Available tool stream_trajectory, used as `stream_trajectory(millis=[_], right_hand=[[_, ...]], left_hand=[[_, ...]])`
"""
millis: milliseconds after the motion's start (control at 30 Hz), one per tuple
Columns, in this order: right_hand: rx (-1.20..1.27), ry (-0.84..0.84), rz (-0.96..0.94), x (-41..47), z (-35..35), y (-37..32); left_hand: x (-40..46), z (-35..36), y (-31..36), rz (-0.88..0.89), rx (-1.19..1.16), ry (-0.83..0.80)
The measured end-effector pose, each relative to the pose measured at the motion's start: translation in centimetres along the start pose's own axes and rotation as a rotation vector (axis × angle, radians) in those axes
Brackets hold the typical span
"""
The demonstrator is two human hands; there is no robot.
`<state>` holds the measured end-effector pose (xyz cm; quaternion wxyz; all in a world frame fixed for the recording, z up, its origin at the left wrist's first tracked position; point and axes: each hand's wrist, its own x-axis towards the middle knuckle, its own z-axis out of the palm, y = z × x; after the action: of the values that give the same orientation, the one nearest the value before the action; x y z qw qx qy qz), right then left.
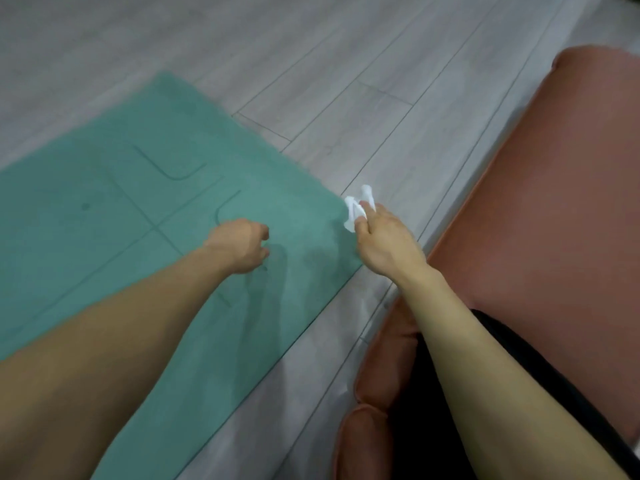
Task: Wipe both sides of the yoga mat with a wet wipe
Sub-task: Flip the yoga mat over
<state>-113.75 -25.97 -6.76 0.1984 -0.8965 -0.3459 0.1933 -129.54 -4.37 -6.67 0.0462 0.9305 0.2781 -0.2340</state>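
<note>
I see the flat teal rubber yoga mat (138,209) spread on the grey plank floor (346,81). My right hand (384,240) pinches a crumpled white wet wipe (356,209) above the mat's right edge. My left hand (239,244) hangs over the mat, fingers curled, holding nothing.

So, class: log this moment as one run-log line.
right hand: pinches wipe at mat edge | left hand: curled, over mat, contact unclear | mat: flat on floor

Soft dim light, motion blur throughout.
</note>
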Motion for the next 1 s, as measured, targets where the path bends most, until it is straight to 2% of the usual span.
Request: stream_trajectory(millis=[200, 333, 400, 533, 667, 833, 1000], right_hand=[[-0.131, 0.024, 0.044, 1.1, -0.4, 3.2], [-0.133, -0.003, 0.053, 1.2, -0.4, 3.8], [-0.098, 0.009, 0.076, 1.2, -0.4, 3.8], [-0.038, 0.102, 0.08, 0.5, -1.4, 3.0], [-0.039, 0.26, -0.047, -2.2, -2.3, 0.2], [0.02, 0.229, -0.204, -5.1, -0.7, -4.1], [0.028, 0.17, -0.355, -9.1, 2.0, -8.4]], left_hand=[[7.6, -2.5, 8.4, 0.308, 0.072, 0.129], [10.5, -3.1, 12.2, 0.379, 0.112, -0.01], [10.8, -3.0, 12.6, 0.381, 0.133, -0.003], [9.8, -4.4, 11.2, 0.306, -0.049, 0.12], [8.0, -7.1, 7.3, 0.16, -0.246, 0.189], [2.6, -8.9, 1.6, -0.065, -0.395, 0.317], [-4.5, -6.0, -5.0, -0.302, -0.515, 0.317]])
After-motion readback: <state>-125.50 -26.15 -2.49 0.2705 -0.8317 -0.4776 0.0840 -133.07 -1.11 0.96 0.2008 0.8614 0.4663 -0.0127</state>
